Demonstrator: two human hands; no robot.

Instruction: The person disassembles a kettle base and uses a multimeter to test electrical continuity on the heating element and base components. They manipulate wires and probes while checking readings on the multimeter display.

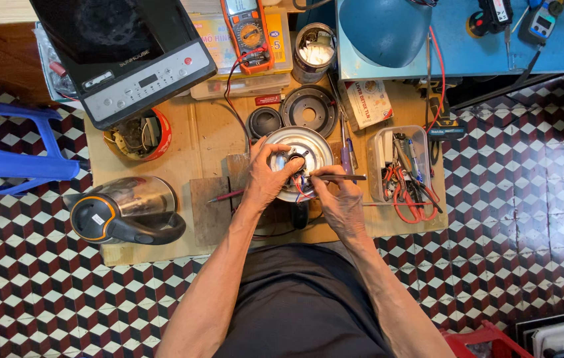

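A round silver metal base plate [315, 147], with red and blue wires at its middle, lies at the centre of the low wooden counter [209, 136]. It is held by the left hand [270, 178], whose grip is clamped over the plate's rim at about 9 o'clock, with the fingers curled onto its face. A thin metal tool with a dark shaft [347, 177] is pinched in the right hand [336, 199]; that grip is closed around the tool, which lies nearly level, one end over the plate at about 5 o'clock and the other pointing toward 3 o'clock. Whether the tool's tip touches the wires cannot be told.

Around the plate:
- At 12 o'clock, a dark ring-shaped part [309, 110] is seen just beside the plate, with a smaller black round part [264, 122] at about 11 o'clock.
- Farther toward 12 o'clock, an orange multimeter [248, 32] rests on a box, its red lead trailing down toward the plate. A tin can [313, 52] stands to the right of it.
- At 3 o'clock, a clear plastic tray [381, 156] holds red-handled scissors and pliers.
- At 10 o'clock, an induction cooktop [126, 53] lies tilted, with an opened red-rimmed appliance part [141, 135] below it.
- At 8 o'clock, a steel electric kettle [126, 211] lies on its side.
- A blue lamp shade [384, 30] is seen at 1 o'clock, and a blue plastic stool [10, 149] stands on the patterned tiled floor [507, 219] well to the left.
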